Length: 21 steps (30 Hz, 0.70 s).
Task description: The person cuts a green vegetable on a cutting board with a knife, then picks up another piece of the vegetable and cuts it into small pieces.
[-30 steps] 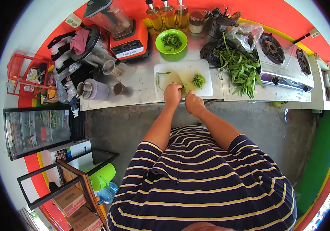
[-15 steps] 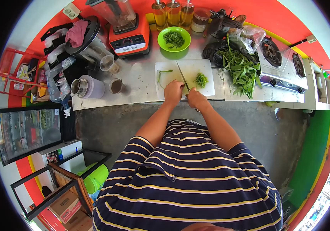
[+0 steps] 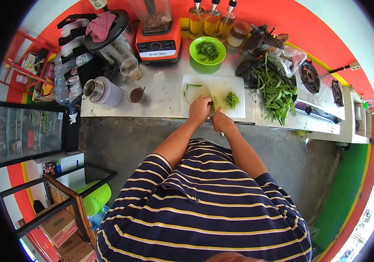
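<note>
A knife (image 3: pixel 211 92) lies across the white cutting board (image 3: pixel 239 111), its handle in my right hand (image 3: pixel 222 121), which is closed round it near the board's front edge. Just left of the blade is my left hand (image 3: pixel 200 109), fingers curled and pressed down on the board; what they hold, if anything, is hidden. A few long green stems (image 3: pixel 188 91) rest on the board's left part. Right of the knife sits a small pile of chopped greens (image 3: pixel 232 100). Behind the board stands a green bowl (image 3: pixel 221 62) with cut leaves inside.
An orange blender (image 3: pixel 158 46), a glass of brown liquid (image 3: pixel 136 94) and a metal-topped jug (image 3: pixel 108 92) stand left. Oil bottles (image 3: pixel 211 21) are at the back. Leafy greens (image 3: pixel 276 94) and a gas stove (image 3: pixel 318 98) are right.
The whole view has shifted, with the counter items appearing further right and slightly lower. The knife blade looks more upright, and both hands remain at the board's front edge.
</note>
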### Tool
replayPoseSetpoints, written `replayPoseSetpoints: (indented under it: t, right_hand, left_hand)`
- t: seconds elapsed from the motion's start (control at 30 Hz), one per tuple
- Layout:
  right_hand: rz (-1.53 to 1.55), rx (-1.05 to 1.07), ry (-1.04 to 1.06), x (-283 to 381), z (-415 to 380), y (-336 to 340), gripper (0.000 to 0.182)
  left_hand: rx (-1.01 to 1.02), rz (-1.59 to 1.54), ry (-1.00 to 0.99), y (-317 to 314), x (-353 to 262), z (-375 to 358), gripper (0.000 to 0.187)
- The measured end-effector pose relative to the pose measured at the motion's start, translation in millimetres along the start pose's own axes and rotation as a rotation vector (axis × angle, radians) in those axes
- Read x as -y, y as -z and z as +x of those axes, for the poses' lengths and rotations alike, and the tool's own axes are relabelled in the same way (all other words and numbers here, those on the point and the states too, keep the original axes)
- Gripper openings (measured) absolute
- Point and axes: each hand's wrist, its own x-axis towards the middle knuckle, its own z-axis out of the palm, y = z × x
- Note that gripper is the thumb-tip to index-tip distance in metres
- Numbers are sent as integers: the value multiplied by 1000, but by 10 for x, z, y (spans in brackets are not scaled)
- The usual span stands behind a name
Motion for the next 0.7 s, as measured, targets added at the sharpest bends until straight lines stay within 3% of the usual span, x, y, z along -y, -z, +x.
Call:
replayPoseSetpoints:
  t: [0.47, 0.7]
  right_hand:
    - [121, 16, -61, 6, -50, 151, 48]
    - [104, -13, -85, 49, -78, 96, 46]
  left_hand:
    - [-33, -63, -102, 20, 7, -82, 11]
    - [-61, 110, -95, 29, -47, -106, 11]
